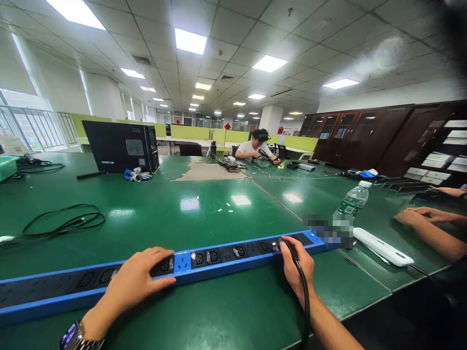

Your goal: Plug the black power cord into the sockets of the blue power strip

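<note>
A long blue and black power strip (204,260) lies across the near edge of the green table (204,209). My left hand (136,279) rests on top of it, fingers wrapped over the sockets near a blue socket block. My right hand (297,265) is closed round a black plug and cable (304,291), its tip pressed at a socket toward the strip's right end. The cable runs back along my forearm. A watch sits on my left wrist.
A black computer case (122,146) stands at the back left, with a loose black cable (65,221) nearer. A water bottle (353,199) and a white device (383,247) lie to the right. Another person's hands (419,216) rest at the right edge. A seated person (255,146) works far off.
</note>
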A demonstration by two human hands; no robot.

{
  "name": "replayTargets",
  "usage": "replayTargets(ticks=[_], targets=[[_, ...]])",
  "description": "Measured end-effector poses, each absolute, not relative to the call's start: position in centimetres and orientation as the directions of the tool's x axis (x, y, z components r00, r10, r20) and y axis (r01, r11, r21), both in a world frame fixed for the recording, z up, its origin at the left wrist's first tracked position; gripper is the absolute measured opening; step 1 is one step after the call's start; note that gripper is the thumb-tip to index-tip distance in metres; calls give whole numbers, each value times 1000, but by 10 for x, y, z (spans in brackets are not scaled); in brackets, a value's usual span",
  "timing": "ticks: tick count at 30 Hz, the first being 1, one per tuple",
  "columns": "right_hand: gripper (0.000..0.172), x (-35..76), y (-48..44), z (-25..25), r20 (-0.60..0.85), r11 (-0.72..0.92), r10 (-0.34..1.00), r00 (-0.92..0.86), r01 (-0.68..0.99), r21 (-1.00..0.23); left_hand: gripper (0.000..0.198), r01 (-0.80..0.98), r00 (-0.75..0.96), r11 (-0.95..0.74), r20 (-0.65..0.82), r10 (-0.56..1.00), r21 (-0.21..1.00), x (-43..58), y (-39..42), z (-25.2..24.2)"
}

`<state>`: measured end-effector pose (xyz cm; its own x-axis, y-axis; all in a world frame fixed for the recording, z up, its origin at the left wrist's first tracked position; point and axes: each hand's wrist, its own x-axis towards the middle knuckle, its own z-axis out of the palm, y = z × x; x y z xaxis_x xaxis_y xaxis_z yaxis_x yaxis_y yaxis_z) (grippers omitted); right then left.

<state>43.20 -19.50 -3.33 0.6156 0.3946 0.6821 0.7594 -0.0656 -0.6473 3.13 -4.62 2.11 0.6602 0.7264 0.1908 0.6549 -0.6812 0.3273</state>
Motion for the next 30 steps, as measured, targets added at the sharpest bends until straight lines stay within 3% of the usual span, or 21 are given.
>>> replayTargets(ticks=[9,15,23,30], targets=[[38,410,-186,-32,735,-29,477,482,844,-535,54,678,638,-657,181,749,329,31,-45,18],[39,412,-188,-32,730,-43,480,486,845,-534,54,672,645,-657,167,746,341,32,-47,20],[43,418,-190,-34,725,-73,412,552,813,-578,52,661,652,-667,177,738,345,31,-47,20],[47,428,-193,-34,666,-83,310,679,717,-692,52,665,652,-668,176,738,336,32,-46,21]])
